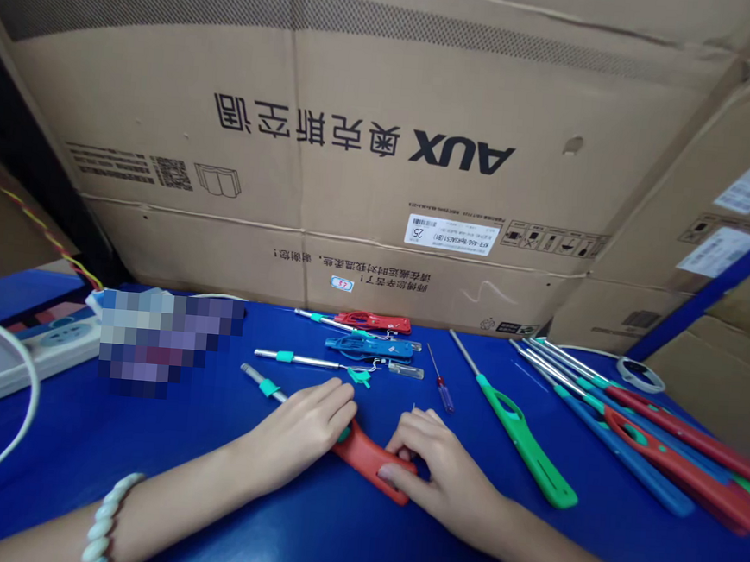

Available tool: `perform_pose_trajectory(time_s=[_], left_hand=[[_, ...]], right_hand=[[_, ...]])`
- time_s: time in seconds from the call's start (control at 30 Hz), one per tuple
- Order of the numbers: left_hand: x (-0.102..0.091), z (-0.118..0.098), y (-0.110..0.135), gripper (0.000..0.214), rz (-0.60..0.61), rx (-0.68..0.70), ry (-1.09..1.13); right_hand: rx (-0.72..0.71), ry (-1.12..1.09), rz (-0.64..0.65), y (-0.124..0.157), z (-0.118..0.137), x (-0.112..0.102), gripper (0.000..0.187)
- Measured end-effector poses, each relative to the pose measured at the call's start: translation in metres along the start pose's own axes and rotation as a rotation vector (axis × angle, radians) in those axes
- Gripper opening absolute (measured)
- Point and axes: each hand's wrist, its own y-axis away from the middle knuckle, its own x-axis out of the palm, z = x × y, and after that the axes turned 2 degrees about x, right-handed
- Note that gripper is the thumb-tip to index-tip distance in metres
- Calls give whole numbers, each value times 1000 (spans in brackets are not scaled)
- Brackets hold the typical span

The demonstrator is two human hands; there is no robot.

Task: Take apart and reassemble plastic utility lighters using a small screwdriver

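A red long-nosed lighter (367, 459) lies slantwise low over the blue table, its metal tube (251, 376) pointing to the far left. My left hand (308, 427) is closed over its neck, covering the trigger area and part of the tube. At the handle's near end, my right hand (442, 468) pinches with thumb and fingers. Just beyond my hands are opened lighter parts: a red shell (375, 322), a blue shell (370, 347), a loose metal tube (307, 360) with a green collar, and a clear fuel tank (406, 371). A small purple-handled screwdriver (445, 394) lies beyond my right hand.
To the right lie a green lighter (524, 444) and a group of red and blue lighters (635, 444). A white band (640, 374) rests behind them. On the left are a white power strip (61, 347) and a cable (34, 393). A large cardboard panel (357, 184) stands along the back.
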Motion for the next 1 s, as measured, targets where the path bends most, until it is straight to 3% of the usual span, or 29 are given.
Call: perform_pose_trajectory(time_s=[0.17,0.3,0.7,1.0], left_hand=[[3,3,1,36,-42,43,-31],[4,2,2,39,-156,121,-80],[-14,-28,-1,42,-314,221,-45],[-14,-31,0,43,-269,342,40]], right_hand=[[54,-116,26,-3,3,-3,19],[69,-130,48,-5,4,-3,27],[52,-177,128,0,14,-6,11],[-55,49,162,2,19,-17,10]])
